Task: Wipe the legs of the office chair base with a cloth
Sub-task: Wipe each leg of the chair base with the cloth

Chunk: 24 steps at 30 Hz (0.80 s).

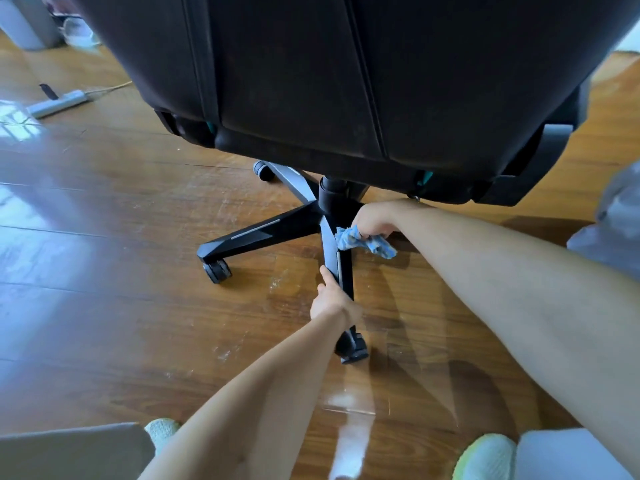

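A black office chair (346, 81) fills the top of the view, and its black star base (270, 230) stands on the wooden floor. One leg (343, 271) points toward me and ends in a caster (353, 344). My left hand (334, 299) grips that leg at mid-length, thumb along its left side. My right hand (374, 220) is shut on a crumpled blue cloth (363, 240), pressed beside the hub at the top right of the near leg. Another leg runs left to a caster (216, 270). The legs on the right are hidden by the seat.
A white power strip (59, 103) with a cable lies on the floor at far left. A grey bin (24, 22) stands at the top left corner. My feet in pale green socks (485, 457) sit at the bottom edge. Grey fabric (616, 216) shows at right.
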Motion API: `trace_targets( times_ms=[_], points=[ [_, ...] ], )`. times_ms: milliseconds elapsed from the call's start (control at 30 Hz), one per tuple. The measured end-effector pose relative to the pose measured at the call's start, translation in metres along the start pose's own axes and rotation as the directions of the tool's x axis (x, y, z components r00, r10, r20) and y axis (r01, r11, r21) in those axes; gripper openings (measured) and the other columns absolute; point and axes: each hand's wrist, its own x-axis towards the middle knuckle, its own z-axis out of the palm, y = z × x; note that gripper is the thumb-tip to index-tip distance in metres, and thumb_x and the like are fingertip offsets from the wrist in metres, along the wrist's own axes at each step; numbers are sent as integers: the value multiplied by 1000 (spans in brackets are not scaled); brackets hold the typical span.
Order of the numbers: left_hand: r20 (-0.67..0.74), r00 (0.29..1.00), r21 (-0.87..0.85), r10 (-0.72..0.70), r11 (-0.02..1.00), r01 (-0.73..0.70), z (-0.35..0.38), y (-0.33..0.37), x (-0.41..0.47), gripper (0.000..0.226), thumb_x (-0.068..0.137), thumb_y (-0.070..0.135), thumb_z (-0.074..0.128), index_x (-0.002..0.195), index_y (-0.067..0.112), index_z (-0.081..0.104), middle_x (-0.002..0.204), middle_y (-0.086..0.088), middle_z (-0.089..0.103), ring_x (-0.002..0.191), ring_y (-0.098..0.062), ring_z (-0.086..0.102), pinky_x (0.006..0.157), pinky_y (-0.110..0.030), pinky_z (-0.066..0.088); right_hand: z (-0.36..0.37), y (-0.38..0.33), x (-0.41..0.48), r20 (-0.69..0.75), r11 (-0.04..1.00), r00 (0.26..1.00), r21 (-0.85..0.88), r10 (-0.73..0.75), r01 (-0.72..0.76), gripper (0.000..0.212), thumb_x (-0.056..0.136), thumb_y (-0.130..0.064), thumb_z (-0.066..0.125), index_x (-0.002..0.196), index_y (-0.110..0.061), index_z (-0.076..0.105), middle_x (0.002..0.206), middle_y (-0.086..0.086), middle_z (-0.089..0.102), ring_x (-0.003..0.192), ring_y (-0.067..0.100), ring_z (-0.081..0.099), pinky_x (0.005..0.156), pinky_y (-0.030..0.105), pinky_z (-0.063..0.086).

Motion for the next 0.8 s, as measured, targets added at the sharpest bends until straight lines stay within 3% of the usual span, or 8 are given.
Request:
trace_targets(
  times_ms=[133, 267, 367, 467, 533, 600, 700, 800],
  points=[
    [-32, 999, 96, -15, 995, 18, -22, -25, 4, 108, 91, 12, 63, 166, 31, -12, 151, -10, 46, 116, -36, 63, 82, -43, 56, -5, -8, -7, 7, 986, 1000, -167, 15, -13, 32, 94, -9, 61, 125, -1, 67, 122, 14, 68, 108, 29, 67, 89, 35, 55],
    [-16, 1000, 87, -18, 996, 19, -55, -52, 10, 102, 92, 19, 69, 164, 36, -2, 142, -9, 51, 111, -36, 63, 90, -49, 59, 2, -12, -8, 102, 977, 994, -213, 38, -15, 30, 94, -12, 65, 122, -3, 69, 114, 10, 66, 101, 28, 64, 82, 34, 55],
    [-82, 996, 205, -25, 978, 42, -77, -67, 19, 98, 91, 19, 72, 164, 33, 8, 143, -9, 52, 126, -36, 55, 104, -54, 52, 7, -12, -4, 79, 993, 997, -120, 7, 2, 33, 88, -15, 75, 118, -5, 70, 109, 14, 65, 99, 31, 61, 85, 41, 52],
    [-202, 979, 373, -2, 924, 79, -91, -77, 26, 88, 93, 13, 68, 163, 31, 17, 145, -8, 51, 135, -34, 47, 106, -52, 43, 13, -19, 1, 137, 998, 989, 12, 55, -57, 37, 97, -5, 61, 133, 4, 59, 134, 23, 61, 121, 38, 61, 100, 46, 53],
    [-261, 965, 467, 32, 879, 97, -99, -84, 31, 84, 93, 7, 65, 162, 29, 21, 146, -9, 51, 137, -34, 44, 106, -52, 41, 16, -23, 3, 149, 987, 988, 144, 50, -72, 40, 101, 0, 52, 140, 4, 50, 142, 25, 52, 125, 40, 58, 103, 51, 51],
    [-299, 953, 541, 58, 833, 119, -111, -89, 38, 81, 93, 5, 63, 161, 27, 23, 148, -10, 50, 140, -34, 42, 108, -52, 41, 15, -28, 4, 123, 968, 992, 242, 40, -69, 39, 100, 2, 52, 139, 3, 50, 138, 23, 54, 118, 37, 60, 98, 50, 54],
    [-337, 938, 637, 82, 753, 163, -131, -90, 46, 77, 98, 9, 58, 164, 27, 21, 155, -13, 43, 144, -34, 37, 111, -51, 40, 12, -27, 3, 93, 932, 996, 360, 5, -38, 32, 100, 3, 50, 132, 2, 55, 110, 16, 63, 95, 28, 64, 79, 45, 57],
    [-415, 898, 682, 145, 703, 201, -147, -93, 49, 81, 100, 14, 59, 167, 26, 13, 158, -18, 32, 141, -35, 37, 108, -46, 42, 7, -30, 6, 25, 917, 999, 398, -24, 12, 29, 102, 2, 48, 129, 0, 57, 110, 16, 66, 100, 29, 68, 90, 49, 58]
  ],
)
